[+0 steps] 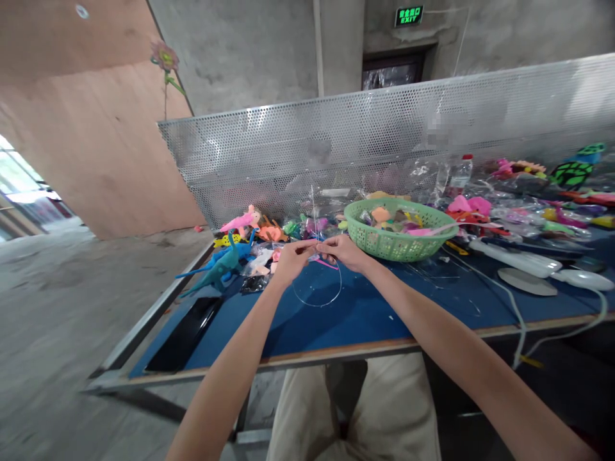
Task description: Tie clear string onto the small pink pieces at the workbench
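Note:
Over the blue tabletop (307, 333), my left hand (296, 258) and my right hand (344, 251) meet with fingertips pinched together. Between them runs a thin clear string (319, 305), which hangs in a round loop below the fingers. More of it rises above them against the perforated metal screen. A slim pink piece (328, 263) shows just under my fingertips, partly hidden, so its shape cannot be made out. Left of my left hand lie small pale and pink pieces (262, 261), some in clear plastic.
Blue dinosaur toys (223, 262) and a black phone-like slab (185, 333) are at left. A green basket (398, 246) of soft toy pieces stands right of my hands. Farther right are white corded tools (519, 258) and bagged toys. The perforated screen (288, 147) borders the back.

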Tool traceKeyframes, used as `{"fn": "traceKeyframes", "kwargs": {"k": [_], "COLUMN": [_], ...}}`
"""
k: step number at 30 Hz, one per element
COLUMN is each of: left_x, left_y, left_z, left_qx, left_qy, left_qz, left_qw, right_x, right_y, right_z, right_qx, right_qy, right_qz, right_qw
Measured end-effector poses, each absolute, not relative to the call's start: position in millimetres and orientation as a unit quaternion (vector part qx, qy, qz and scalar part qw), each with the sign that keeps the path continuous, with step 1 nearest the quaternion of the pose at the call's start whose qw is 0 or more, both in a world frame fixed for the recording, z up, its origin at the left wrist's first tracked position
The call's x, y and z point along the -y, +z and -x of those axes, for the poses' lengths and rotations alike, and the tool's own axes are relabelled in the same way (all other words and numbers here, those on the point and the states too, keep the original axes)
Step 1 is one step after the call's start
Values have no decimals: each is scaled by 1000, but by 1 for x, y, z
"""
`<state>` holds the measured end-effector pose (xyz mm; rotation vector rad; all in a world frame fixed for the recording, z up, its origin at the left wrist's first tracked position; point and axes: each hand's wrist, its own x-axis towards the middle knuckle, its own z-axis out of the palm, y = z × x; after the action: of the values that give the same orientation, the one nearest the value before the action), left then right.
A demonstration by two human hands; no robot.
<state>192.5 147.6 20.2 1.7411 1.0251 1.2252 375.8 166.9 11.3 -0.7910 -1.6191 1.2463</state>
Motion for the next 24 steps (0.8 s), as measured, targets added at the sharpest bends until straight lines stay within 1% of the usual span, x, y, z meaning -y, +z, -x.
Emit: {"fn": "traceKeyframes", "kwargs": {"k": [3, 5, 8, 10, 13, 17, 19, 21, 24], "left_x": [-149, -150, -149, -148, -146, -143, -142, -141, -140], "left_y": [19, 18, 19, 20, 22, 26, 28, 29, 32], "left_z": [-192, -192, -193, -193, -193, -193, -193, -192, -190], "left_qx": [-386, -379, -376, -376, -384, -402, -404, -400, -384], "left_qy": [498, 510, 518, 518, 506, 478, 469, 467, 467], "left_qz": [-675, -672, -665, -664, -664, -657, -655, -651, -632], "left_qw": [384, 381, 384, 386, 394, 423, 433, 445, 484], "right_x": [-164, -163, -161, -159, -156, -154, -154, -156, -159], "right_y": [13, 15, 17, 19, 21, 23, 25, 27, 30], "right_z": [-370, -368, -368, -370, -375, -383, -388, -392, -396], "right_qx": [605, 593, 613, 647, 715, 778, 803, 828, 858], "right_qy": [558, 566, 543, 505, 392, 145, 20, -77, -159], "right_qz": [319, 319, 316, 314, 336, 376, 351, 309, 263], "right_qw": [470, 476, 480, 477, 471, 481, 480, 462, 412]}}
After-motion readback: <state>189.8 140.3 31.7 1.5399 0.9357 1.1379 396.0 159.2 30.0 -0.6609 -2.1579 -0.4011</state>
